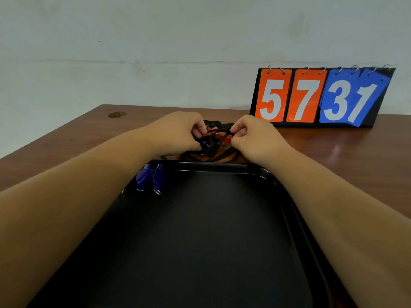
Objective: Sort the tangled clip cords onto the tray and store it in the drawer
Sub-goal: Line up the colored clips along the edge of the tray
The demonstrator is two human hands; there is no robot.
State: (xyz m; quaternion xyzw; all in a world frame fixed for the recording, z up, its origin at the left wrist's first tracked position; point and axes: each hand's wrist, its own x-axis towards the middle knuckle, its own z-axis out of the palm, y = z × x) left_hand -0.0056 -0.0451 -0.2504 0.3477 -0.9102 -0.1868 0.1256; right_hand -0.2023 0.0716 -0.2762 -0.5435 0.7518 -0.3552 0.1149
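Observation:
A tangle of black clip cords (210,147) with red clips lies on the wooden table just beyond the far rim of a black tray (213,167). My left hand (178,134) pinches the left side of the tangle, at a red clip. My right hand (253,138) pinches the right side, at another red clip (224,138). Both hands hover over the bundle, fingers closed on it. Two blue clips (149,180) lie in the tray's far left corner, partly hidden behind my left forearm.
A flip scoreboard (320,96) reading 5731 stands at the back right against the wall. The brown table (347,156) has a small stain (117,114) at its far left. The tray fills the near middle.

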